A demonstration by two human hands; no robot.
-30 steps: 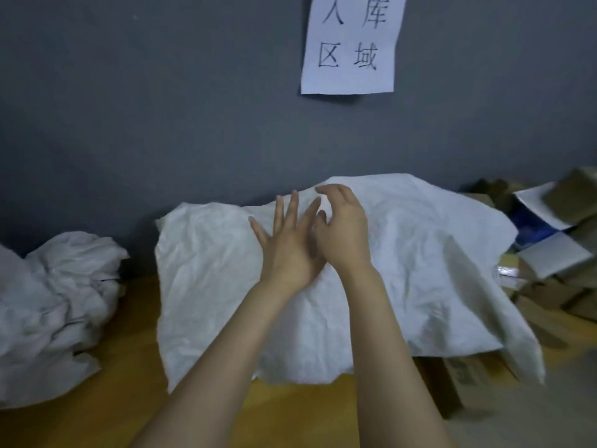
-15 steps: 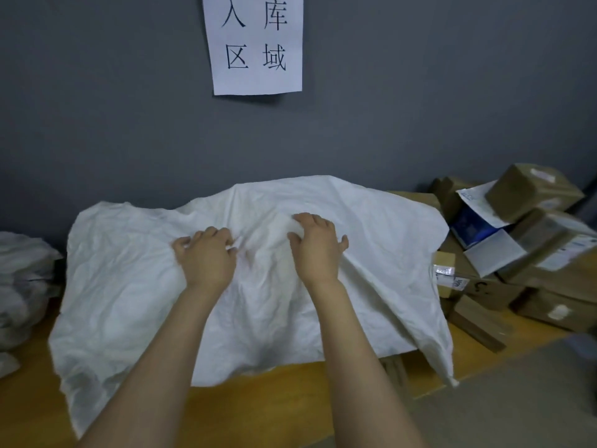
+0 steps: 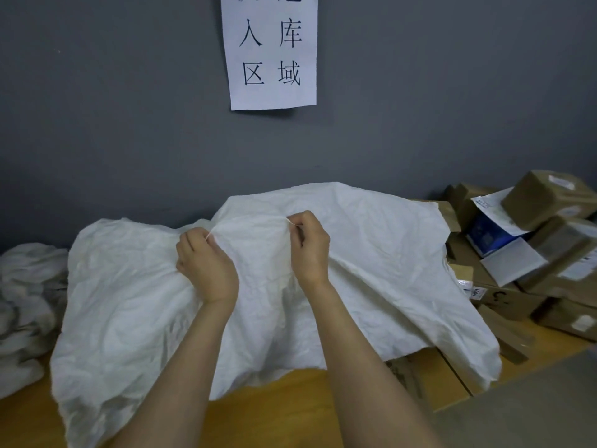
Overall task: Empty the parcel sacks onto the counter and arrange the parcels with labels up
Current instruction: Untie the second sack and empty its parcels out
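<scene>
Both forearms run up from the bottom of view over the wooden counter [image 3: 274, 412], and a bare strip of wood shows just ahead of me, under the near hem of the white woven sack [image 3: 371, 270]. That sack lies spread wide across the counter, humped in the middle. My left hand [image 3: 206, 266] is fisted on a bunch of its cloth, fingers curled tight. My right hand [image 3: 310, 247], just beside it and a touch farther off, pinches a fold between thumb and fingers. The cloth is drawn into a taut ridge between the two grips.

To the right, the sack's corner hangs over a cardboard box [image 3: 429, 376] at the counter's front edge, where wood gives way to grey floor [image 3: 533, 409]. Past that corner a pile of brown cardboard parcels [image 3: 549, 202] crowds the right end, a blue-and-white packet [image 3: 484, 237] wedged among them, some with white labels showing. To the left, crumpled white sacks [image 3: 26, 302] are heaped just beside this one. Open wood shows only along the front. Behind it all stands the grey wall [image 3: 129, 124], with a paper sign [image 3: 271, 53] stuck above.
</scene>
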